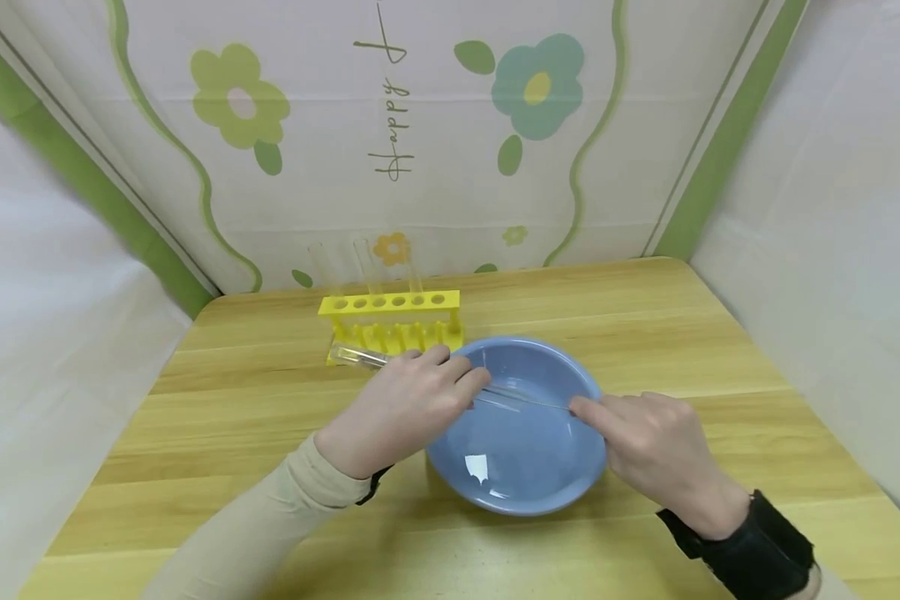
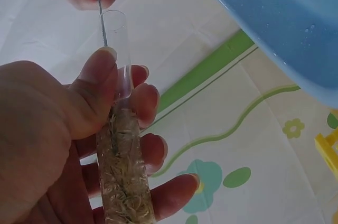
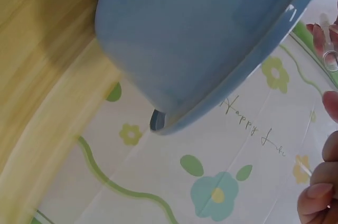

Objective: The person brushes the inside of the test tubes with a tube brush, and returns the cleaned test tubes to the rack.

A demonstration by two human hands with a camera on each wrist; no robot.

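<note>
Above the blue basin (image 1: 525, 467), my left hand (image 1: 412, 404) grips a clear test tube (image 1: 352, 355), its rounded end pointing left past the hand. In the left wrist view, a bristled test tube brush (image 2: 124, 166) sits inside that tube, and its thin wire handle comes out of the open mouth. My right hand (image 1: 648, 437), at the basin's right rim, pinches the end of the wire. Fingers and thumb of the left hand curl round the tube near its mouth. The basin holds clear water.
A yellow test tube rack (image 1: 390, 305) stands behind the basin, to the left, with clear test tubes (image 1: 367, 262) upright in it. Everything is on a wooden table (image 1: 217, 425). A white cloth (image 1: 315, 167) with printed flowers hangs behind.
</note>
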